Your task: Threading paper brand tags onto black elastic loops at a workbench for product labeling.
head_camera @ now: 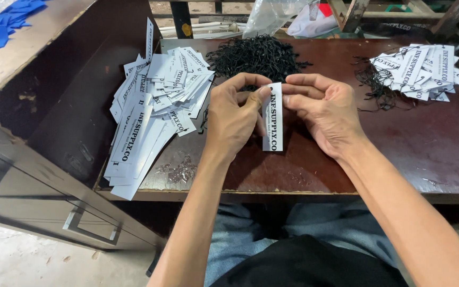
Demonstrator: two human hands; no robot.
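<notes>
A narrow white paper tag [272, 125] with black print hangs upright between my two hands over the dark brown table [399, 154]. My left hand [233, 116] pinches its top left edge with thumb and fingers. My right hand [322, 111] pinches the top right edge, fingers pointing left. Behind my hands lies a heap of thin black strings [256, 55]. A big loose pile of the same white tags [152, 103] spreads at the left of the table. A smaller pile of tags with strings [418, 72] lies at the right back.
A grey metal cabinet with drawer handles [88, 226] stands at the left, blue cloth pieces [3, 24] on its top. Clear plastic bags [277, 16] and wooden frames lie behind the table. My knees in blue jeans are under the table's front edge.
</notes>
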